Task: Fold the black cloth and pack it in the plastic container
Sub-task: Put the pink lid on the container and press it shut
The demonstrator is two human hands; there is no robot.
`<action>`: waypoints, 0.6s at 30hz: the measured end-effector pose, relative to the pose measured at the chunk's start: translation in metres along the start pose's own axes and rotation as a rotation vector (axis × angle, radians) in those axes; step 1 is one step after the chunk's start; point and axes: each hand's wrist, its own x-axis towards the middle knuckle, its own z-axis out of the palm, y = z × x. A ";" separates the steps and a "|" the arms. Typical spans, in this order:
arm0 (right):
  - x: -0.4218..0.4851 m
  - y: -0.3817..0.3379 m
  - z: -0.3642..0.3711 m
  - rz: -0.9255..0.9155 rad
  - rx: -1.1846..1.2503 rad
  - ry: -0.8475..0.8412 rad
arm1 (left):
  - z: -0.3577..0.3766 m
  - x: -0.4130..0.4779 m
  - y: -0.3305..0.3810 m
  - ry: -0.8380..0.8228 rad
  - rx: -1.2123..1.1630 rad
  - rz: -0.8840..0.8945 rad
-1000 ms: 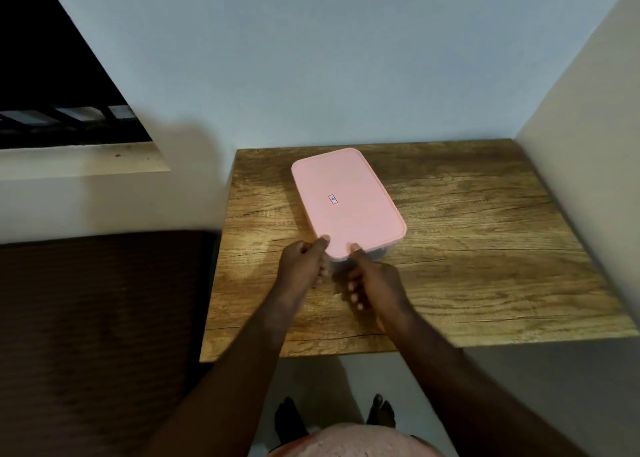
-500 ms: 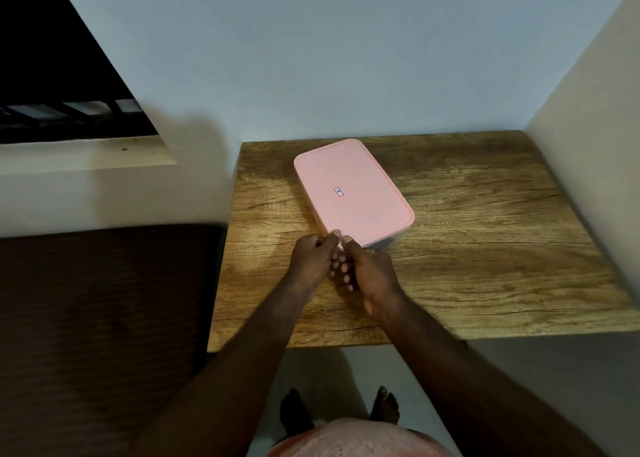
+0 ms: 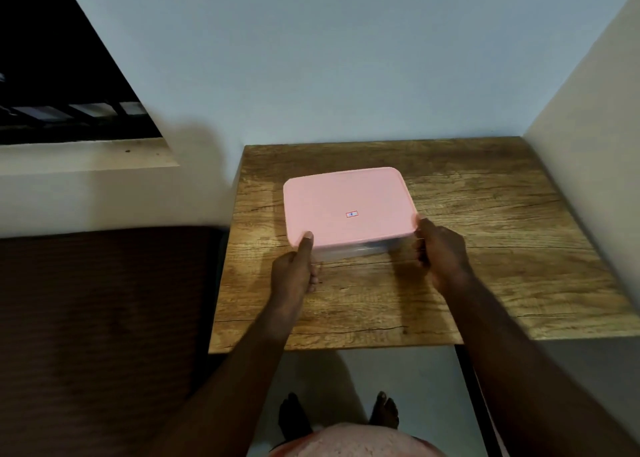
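head view: both hands grip the plastic container's near corners.

A wooden table with a rough, cracked grain fills the centre and right of the frame, set into the corner where two walls meet. On it, towards its left half, sits a plastic container closed with a pink lid. The rest of the tabletop is bare wood.

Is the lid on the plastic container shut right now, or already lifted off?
Shut: the pink lid lies flat over the plastic container, with left hand and right hand gripping its near corners.
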 end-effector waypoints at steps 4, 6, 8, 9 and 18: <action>-0.023 0.020 0.020 -0.048 -0.032 0.011 | -0.015 0.004 -0.006 0.126 -0.009 -0.042; -0.042 0.027 0.037 -0.031 -0.028 -0.067 | -0.022 0.010 -0.001 0.178 0.007 -0.015; -0.058 0.028 0.053 -0.002 -0.018 -0.168 | -0.026 0.018 0.008 0.172 0.042 0.044; -0.064 0.028 0.060 0.010 -0.015 -0.224 | -0.026 0.021 0.013 0.143 0.076 0.075; -0.079 0.019 0.100 0.056 -0.013 -0.356 | -0.010 0.009 0.007 -0.121 0.170 0.065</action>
